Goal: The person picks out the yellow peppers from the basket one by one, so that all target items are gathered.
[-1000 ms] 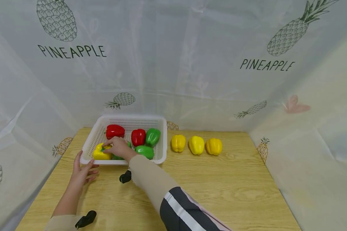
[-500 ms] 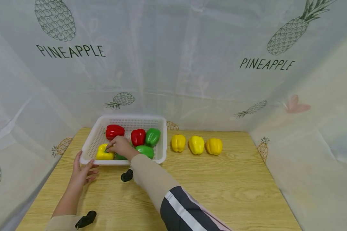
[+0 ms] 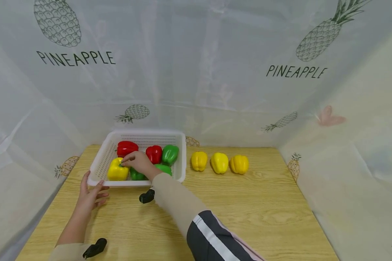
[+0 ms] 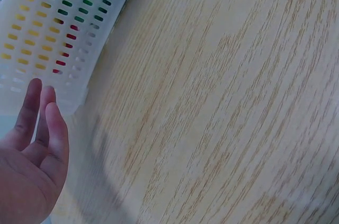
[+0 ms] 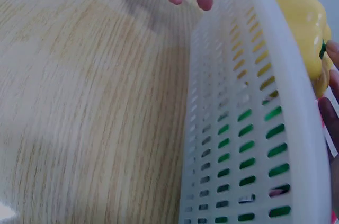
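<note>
My right hand [image 3: 138, 162] reaches into a white perforated plastic basket [image 3: 124, 183] and pinches the green stem of a yellow bell pepper [image 3: 117, 171] near the front left corner. In the right wrist view this yellow pepper [image 5: 303, 28] shows above the basket rim, with my fingertips at its stem. My left hand [image 3: 86, 197] rests with extended fingers against the basket's front left corner. Its straight fingers [image 4: 55, 123] lie beside the slotted side in the left wrist view. Also in the basket are two red bell peppers [image 3: 127, 148] and several green bell peppers [image 3: 170, 154], one partly under my right hand.
Three yellow bell peppers [image 3: 219, 163] stand in a row on the wooden table [image 3: 248, 210], right of the basket. A plastic sheet [image 3: 189, 72] printed with pineapples hangs behind and at both sides. Black wrist mounts [image 3: 96, 248] stick out from both sleeves.
My right hand has shifted slightly right and drawn the yellow pepper from the left wall toward the green ones, tipping it more upright. My left hand stays at the corner.
</note>
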